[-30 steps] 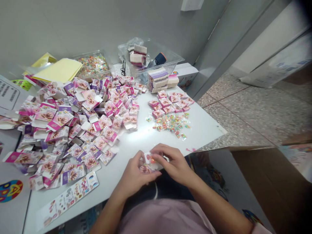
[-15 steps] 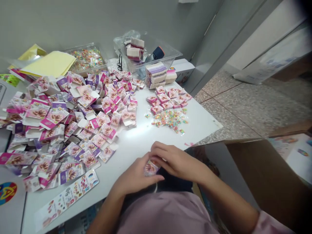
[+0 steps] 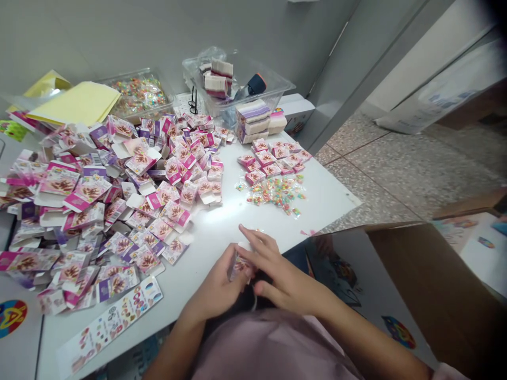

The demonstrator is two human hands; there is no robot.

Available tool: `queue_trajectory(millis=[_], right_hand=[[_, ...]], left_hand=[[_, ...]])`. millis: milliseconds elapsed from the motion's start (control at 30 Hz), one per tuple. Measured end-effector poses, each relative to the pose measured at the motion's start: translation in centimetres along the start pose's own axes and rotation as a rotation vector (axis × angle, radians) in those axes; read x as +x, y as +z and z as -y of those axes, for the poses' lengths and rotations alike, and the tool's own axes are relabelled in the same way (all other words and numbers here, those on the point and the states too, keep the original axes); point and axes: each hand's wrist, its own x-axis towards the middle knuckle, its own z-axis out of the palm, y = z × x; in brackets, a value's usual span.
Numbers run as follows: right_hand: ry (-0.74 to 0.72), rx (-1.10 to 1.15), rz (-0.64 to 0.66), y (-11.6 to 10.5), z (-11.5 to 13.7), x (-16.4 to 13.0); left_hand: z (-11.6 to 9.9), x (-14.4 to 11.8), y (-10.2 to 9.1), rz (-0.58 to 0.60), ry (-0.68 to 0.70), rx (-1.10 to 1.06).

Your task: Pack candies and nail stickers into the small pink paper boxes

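1. The small box (image 3: 238, 264) sits at the near edge of the white table (image 3: 328, 203), pinched between both hands just above the person's lap.
2. The left hand (image 3: 217, 289) cups it from below and the left, fingers closed around it; its long axis cannot be made out.
3. The right hand (image 3: 283, 277) lies over its top from the right, fingers stretched out and pressing on it. Both hands touch it.
4. Beyond the hands lie loose candy packets (image 3: 277, 192), a row of closed boxes (image 3: 273, 157) and a large heap of open boxes (image 3: 119, 195).
5. The print on the boxes is too small to read.
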Motion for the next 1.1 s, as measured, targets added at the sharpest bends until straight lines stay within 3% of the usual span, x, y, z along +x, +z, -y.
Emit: queue_trajectory(millis=[100,167,300,467,633,733,933,1033,1100], right_hand=[[0.064,0.063,-0.141,0.0,0.2,0.5],[0.1,0.099,-0.16,-0.1,0.1,0.9],[0.138,0.168,-0.019,-0.8,0.0,1.6],[0.062,-0.032,0.137,-0.7,-0.4,2.0],[0.111,0.387,0.085,0.5,-1.8,2.4],[0.133,0.503,0.069,0.7,-2.0,2.4],[0.152,0.128,0.086,0.4,-0.6,1.9],[0.17,0.195,0.062,0.1,-0.4,1.9],[0.183,0.271,0.037,-0.2,-0.4,2.0]], left_hand=[[0.0,-0.3,0.3,-0.02,-0.019,-0.122],[0.0,-0.6,0.6,-0.046,-0.058,-0.085],[0.3,-0.7,1.3,-0.132,0.031,0.235],[2.2,-0.3,1.6,-0.321,0.061,0.486],[3.7,0.1,1.7,-0.504,0.104,0.664],[3.8,0.3,1.5,-0.458,0.146,0.677],[2.1,0.1,1.0,-0.266,0.128,0.454],[1.2,0.0,1.6,-0.182,0.244,0.393],[1.2,0.3,2.0,-0.234,0.306,0.472]])
